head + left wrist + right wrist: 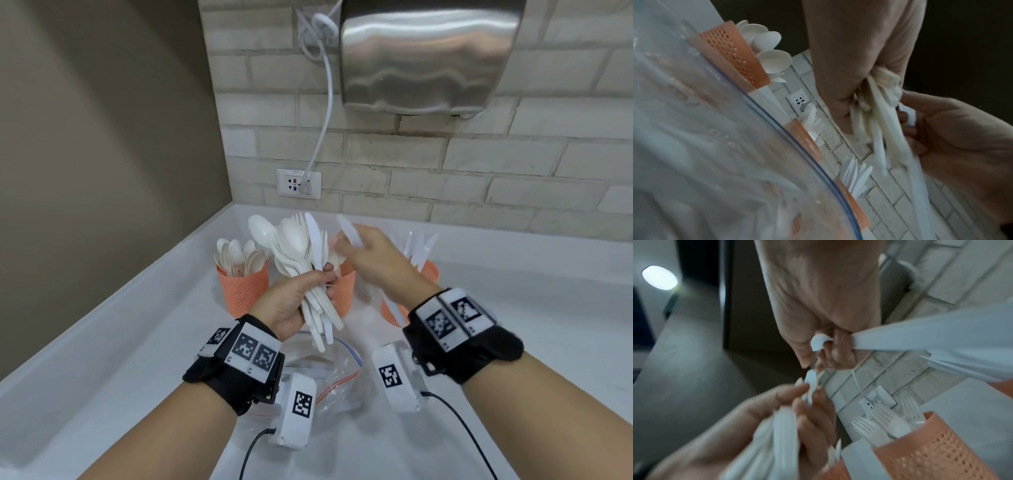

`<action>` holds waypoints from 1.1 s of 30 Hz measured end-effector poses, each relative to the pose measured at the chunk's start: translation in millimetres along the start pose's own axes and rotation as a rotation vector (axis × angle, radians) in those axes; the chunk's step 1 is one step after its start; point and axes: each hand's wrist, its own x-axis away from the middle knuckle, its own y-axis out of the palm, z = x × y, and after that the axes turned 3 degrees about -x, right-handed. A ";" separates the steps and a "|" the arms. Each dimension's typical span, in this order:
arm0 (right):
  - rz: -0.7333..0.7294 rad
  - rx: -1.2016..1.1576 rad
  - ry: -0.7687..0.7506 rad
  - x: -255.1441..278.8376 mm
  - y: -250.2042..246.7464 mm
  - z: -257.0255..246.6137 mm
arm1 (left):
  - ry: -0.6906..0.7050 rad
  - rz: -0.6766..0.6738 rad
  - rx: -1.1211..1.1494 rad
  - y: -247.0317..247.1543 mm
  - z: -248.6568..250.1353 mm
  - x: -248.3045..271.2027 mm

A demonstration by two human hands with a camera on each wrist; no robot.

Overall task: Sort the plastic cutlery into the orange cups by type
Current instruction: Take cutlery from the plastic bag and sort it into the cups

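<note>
My left hand [308, 284] grips a fanned bundle of mixed white plastic cutlery [298, 246], handles down, in front of the cups. My right hand [359, 250] pinches a single white knife [349, 231] just right of the bundle, above the middle cup. Three orange mesh cups stand in a row: the left cup [243, 291] holds spoons, the middle cup [344, 291] holds forks, the right cup [430, 270] holds knives. The right wrist view shows the knife [931, 335] in my fingers [838, 347] and the fork cup [931, 451] below. The bundle [877, 123] shows in the left wrist view.
A clear zip bag [332, 370] lies on the white counter [120, 359] under my wrists. A steel hand dryer [428, 54] hangs on the brick wall, its cable running to a socket [298, 183]. A beige wall closes the left side.
</note>
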 end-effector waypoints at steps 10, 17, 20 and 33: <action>0.014 0.298 0.028 6.0 12.5 9.6 | 0.106 -0.084 -0.108 10.1 -6.2 1.9; 0.062 0.180 0.166 4.8 9.9 14.5 | 0.005 -0.033 -0.141 6.8 -10.1 -4.0; 0.063 0.069 0.192 4.6 10.4 18.8 | -0.036 0.017 -0.094 8.1 -11.0 -8.3; 0.506 -0.002 -0.256 -18.8 -62.2 22.5 | -0.057 -0.036 -0.011 4.7 -7.9 -9.9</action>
